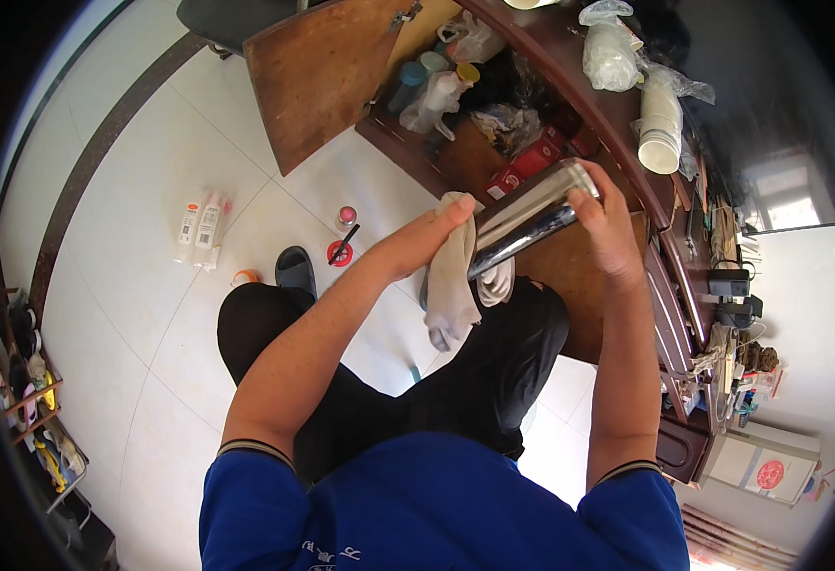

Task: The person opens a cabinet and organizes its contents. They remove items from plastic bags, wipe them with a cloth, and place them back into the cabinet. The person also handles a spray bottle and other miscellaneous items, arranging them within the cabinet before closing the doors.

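A shiny metal cylinder (pixel 528 218), which looks like a vacuum flask, is tilted across the space above my right knee. My right hand (pixel 607 214) grips its upper end, thumb and fingers on either side. A light beige cloth (pixel 453 285) hangs from my left hand (pixel 432 239), wrapped against the lower end of the cylinder. Part of that cloth bunches up beyond the cylinder, near my knee. The far side of the cylinder and the fingers under the cloth are hidden.
Beyond my hands stands a low cabinet with its wooden door (pixel 325 78) swung out, holding bottles, plastic bags and a red box (pixel 532 160). Stacked paper cups (pixel 660 135) lie on its top. Wrapped packages (pixel 200 228), a red tape roll (pixel 340 253) and a slipper (pixel 295 270) are on the floor.
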The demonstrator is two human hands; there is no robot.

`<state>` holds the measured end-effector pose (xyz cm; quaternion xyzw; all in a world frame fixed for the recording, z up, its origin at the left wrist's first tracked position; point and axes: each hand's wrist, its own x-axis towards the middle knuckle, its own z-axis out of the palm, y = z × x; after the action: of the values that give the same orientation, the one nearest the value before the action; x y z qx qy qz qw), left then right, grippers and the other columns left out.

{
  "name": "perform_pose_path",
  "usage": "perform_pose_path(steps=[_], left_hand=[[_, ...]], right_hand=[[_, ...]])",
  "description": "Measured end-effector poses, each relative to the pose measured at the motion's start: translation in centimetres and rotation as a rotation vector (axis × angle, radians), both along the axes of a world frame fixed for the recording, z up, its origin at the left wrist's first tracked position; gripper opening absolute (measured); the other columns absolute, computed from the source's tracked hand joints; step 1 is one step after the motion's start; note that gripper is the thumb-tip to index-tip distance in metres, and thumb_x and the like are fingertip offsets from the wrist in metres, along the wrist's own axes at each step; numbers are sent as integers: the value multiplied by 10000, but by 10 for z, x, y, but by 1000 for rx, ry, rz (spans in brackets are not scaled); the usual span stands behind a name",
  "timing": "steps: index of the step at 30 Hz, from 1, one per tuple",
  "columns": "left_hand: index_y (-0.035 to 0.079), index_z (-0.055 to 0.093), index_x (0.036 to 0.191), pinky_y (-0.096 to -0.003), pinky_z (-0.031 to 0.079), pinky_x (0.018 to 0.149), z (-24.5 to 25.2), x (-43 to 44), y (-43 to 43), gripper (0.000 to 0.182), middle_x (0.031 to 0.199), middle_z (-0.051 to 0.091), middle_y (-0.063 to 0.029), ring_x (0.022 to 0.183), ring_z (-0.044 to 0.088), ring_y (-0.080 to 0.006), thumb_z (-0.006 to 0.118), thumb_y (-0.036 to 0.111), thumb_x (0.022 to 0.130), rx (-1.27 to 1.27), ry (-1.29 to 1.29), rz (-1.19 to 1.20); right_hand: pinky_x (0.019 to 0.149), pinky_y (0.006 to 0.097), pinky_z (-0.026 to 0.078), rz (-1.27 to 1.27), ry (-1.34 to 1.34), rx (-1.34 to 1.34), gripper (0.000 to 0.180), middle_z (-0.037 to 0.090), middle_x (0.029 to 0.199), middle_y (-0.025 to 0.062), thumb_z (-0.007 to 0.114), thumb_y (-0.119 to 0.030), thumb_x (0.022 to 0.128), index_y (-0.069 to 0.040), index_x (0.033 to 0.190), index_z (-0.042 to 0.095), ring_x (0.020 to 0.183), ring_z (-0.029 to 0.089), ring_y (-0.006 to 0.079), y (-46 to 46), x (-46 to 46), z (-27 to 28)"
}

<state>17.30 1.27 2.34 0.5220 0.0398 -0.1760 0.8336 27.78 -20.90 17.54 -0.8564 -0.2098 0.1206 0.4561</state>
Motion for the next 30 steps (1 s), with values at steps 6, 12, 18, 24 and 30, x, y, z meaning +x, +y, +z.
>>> perform_pose_path(steps=[6, 12, 18, 24, 30], left_hand=[[23, 640, 1292, -366, 584, 830, -2, 4, -7, 841, 1127, 716, -133, 954, 699, -229, 509, 794, 983, -268, 227, 116], [-4, 624, 1262, -411, 628, 777, -26, 12, -18, 702, 1112, 720, -164, 892, 733, -274, 557, 657, 1036, -482, 306, 282], [-22, 610, 1304, -438, 618, 921, -74, 9, -31, 617, 1238, 694, -194, 1052, 730, -301, 498, 549, 1098, -477, 370, 252], [-70, 690, 1112, -412, 584, 796, -87, 6, -38, 633, 943, 747, -214, 851, 749, -309, 516, 538, 1077, 292, 216, 223], [-61, 694, 1062, -478, 561, 798, -36, 0, -23, 538, 869, 725, -288, 828, 717, -440, 504, 441, 1092, 630, -59, 95]], right_hand=[[935, 312, 497, -96, -149, 2, 570, 668, 1126, 76, 713, -251, 917, 34, 1391, 572, 1041, 594, 147, -8, -6, 0], [953, 324, 510, -172, -341, 43, 568, 639, 1157, 103, 716, -160, 887, 17, 1395, 534, 1037, 605, 177, 0, -39, -22], [1002, 438, 530, -136, -568, -107, 744, 615, 1231, 220, 822, -75, 739, 13, 1403, 499, 1117, 654, 385, 7, -69, -61], [979, 446, 539, -224, -522, -143, 689, 639, 1209, 237, 815, -74, 771, 21, 1381, 509, 1095, 668, 395, -5, -68, -84], [885, 428, 571, -406, -363, -67, 561, 714, 1045, 215, 797, -173, 879, 32, 1334, 542, 960, 722, 340, -24, -14, -100]])
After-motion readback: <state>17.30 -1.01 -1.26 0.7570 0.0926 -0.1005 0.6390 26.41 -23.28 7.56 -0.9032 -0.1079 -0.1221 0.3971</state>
